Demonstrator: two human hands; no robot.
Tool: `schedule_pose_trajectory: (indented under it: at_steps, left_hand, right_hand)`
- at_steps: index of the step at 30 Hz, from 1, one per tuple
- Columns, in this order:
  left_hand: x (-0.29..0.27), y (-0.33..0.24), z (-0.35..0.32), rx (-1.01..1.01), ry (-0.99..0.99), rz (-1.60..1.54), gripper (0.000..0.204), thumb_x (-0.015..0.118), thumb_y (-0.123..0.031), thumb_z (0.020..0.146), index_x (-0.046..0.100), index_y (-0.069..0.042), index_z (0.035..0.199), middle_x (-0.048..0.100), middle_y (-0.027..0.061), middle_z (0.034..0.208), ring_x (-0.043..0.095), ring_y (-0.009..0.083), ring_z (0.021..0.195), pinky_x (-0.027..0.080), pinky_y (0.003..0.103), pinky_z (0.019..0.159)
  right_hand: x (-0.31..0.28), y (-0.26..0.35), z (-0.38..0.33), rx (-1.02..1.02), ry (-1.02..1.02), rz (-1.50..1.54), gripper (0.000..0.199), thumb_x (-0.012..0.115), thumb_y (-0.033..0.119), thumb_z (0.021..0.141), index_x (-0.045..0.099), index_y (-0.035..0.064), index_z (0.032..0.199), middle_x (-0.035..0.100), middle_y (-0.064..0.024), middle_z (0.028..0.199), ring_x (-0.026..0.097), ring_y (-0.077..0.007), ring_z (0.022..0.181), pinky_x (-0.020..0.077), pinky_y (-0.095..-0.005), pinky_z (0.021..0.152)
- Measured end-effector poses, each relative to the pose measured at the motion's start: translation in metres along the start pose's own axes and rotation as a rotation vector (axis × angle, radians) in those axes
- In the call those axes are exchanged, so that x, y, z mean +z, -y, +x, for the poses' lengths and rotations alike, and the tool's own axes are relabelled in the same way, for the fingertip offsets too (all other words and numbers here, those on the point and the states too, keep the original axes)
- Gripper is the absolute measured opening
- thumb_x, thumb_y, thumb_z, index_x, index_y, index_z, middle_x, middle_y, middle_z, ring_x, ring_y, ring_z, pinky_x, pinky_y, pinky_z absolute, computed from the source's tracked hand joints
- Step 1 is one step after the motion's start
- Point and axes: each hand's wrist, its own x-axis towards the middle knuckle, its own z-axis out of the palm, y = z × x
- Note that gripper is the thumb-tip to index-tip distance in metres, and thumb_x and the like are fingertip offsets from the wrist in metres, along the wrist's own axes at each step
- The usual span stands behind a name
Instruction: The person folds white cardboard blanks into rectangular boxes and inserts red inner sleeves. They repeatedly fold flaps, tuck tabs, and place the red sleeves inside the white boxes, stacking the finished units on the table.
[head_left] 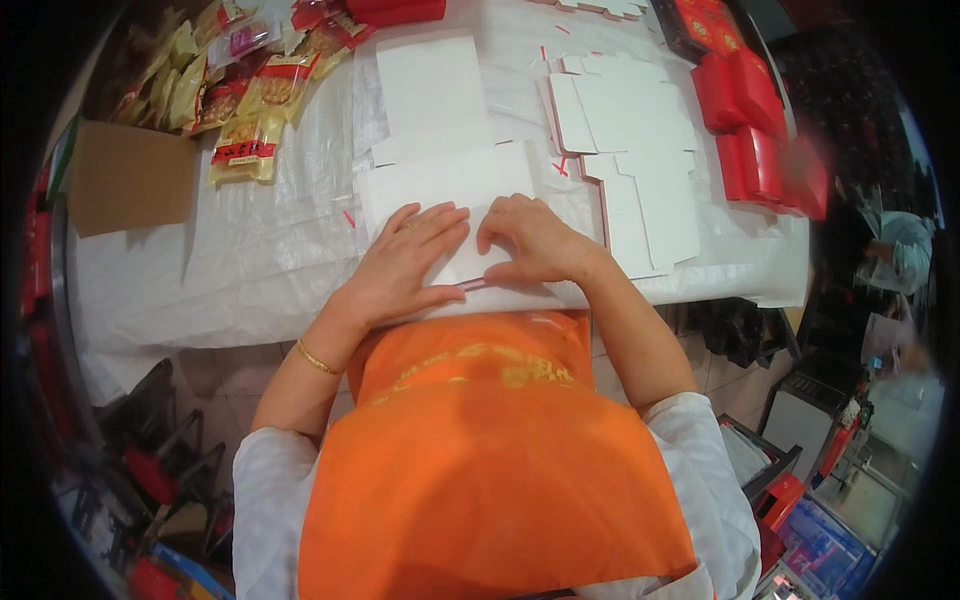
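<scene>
Both hands rest on an unfolded white carton.

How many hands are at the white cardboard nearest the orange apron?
2. The left hand lies across the near left part of the white cardboard; the right hand, fingers curled, is over the near right part. None look hidden.
</scene>
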Motion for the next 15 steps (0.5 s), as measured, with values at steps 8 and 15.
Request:
schedule_pose_trajectory:
  at_steps: [8, 15]
  left_hand:
    - [0.007, 0.008, 0.000, -0.084, -0.241, 0.028, 0.070, 0.077, -0.037, 0.088, 0.053, -0.003, 0.144, 0.050, 0.0152, 0.152, 0.047, 0.0323, 0.141, 0.034, 0.048, 0.117]
    - [-0.021, 0.052, 0.043, -0.758, -0.519, 0.263, 0.038, 0.076, -0.028, 0.089, 0.067, 0.001, 0.110, 0.068, 0.0173, 0.102, 0.067, 0.0338, 0.093, 0.053, 0.044, 0.083]
  right_hand:
    - [0.026, -0.002, -0.002, 0.056, -0.416, 0.198, 0.025, 0.077, 0.016, 0.081, 0.068, 0.0077, 0.103, 0.062, -0.0095, 0.106, 0.057, -0.0304, 0.104, 0.0455, -0.0419, 0.092]
    - [-0.001, -0.027, 0.065, 0.200, -0.951, -0.309, 0.034, 0.078, 0.019, 0.087, 0.063, -0.0003, 0.110, 0.065, -0.0168, 0.107, 0.063, -0.0362, 0.100, 0.0500, -0.0468, 0.086]
